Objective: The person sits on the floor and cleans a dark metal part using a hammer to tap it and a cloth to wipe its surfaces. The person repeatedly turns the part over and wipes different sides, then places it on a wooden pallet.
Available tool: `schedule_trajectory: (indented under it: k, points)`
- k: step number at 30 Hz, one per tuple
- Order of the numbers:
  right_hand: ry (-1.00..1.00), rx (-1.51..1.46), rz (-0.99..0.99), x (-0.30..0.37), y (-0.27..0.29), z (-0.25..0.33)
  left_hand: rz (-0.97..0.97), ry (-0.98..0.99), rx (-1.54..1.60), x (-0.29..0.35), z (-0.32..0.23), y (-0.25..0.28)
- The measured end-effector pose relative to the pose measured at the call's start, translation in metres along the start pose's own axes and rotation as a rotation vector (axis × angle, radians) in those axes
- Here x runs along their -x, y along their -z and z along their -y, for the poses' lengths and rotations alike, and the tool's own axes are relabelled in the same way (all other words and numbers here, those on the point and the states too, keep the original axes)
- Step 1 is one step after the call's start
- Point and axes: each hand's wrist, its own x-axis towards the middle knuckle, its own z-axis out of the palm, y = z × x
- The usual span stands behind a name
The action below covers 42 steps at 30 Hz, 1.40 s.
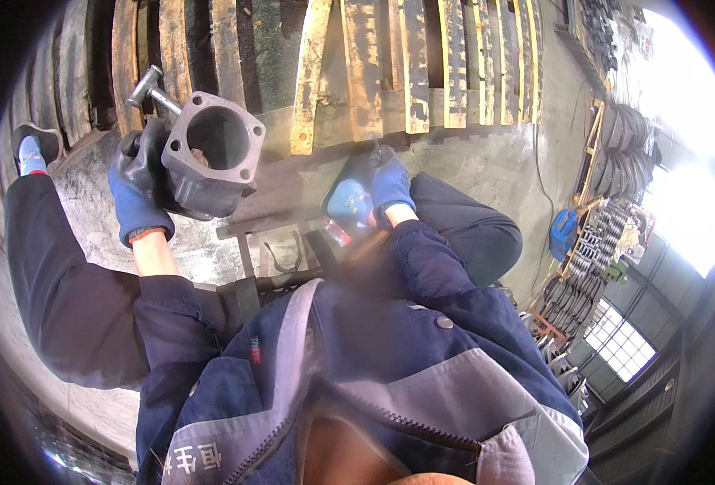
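Note:
My left hand (143, 179), in a blue glove with a black coated palm, is closed around the side of a grey metal casting (212, 174). The casting has a wide round bore and a squarish flange with bolt holes at its corners, its open end facing up. A hammer (155, 90) with a metal head shows just beyond it; its handle runs behind the flange, and whether my hand touches it I cannot tell. My right hand (390, 179), in the same kind of glove, is near my right knee with its fingers closed. Blur hides what they hold, if anything.
Worn wooden pallets (361, 73) with yellow-edged slats lie along the far side. Beneath the casting is a low metal frame (285, 255) between my legs. Stacked metal parts (592, 250) and a blue bag (564, 233) stand at the right, with a cable (545, 186) on the floor.

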Motion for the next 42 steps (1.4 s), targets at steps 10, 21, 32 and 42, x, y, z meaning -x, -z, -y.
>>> schedule_trajectory:
  k: [10,21,32,42]
  points:
    - [0.028,-0.055,0.021,-0.006,0.001,0.003,-0.057,-0.034,-0.123,0.017,-0.027,-0.015]
    - [0.001,-0.984,0.494,0.022,0.058,0.036,-0.115,-0.026,0.039,0.013,-0.012,-0.018]
    - [0.497,-0.894,0.748,0.078,0.155,0.133,-0.184,-0.114,-0.488,0.037,-0.056,-0.021]
    - [0.905,-0.145,0.480,0.062,0.179,0.192,-0.139,-0.085,-0.362,0.038,-0.059,-0.018]
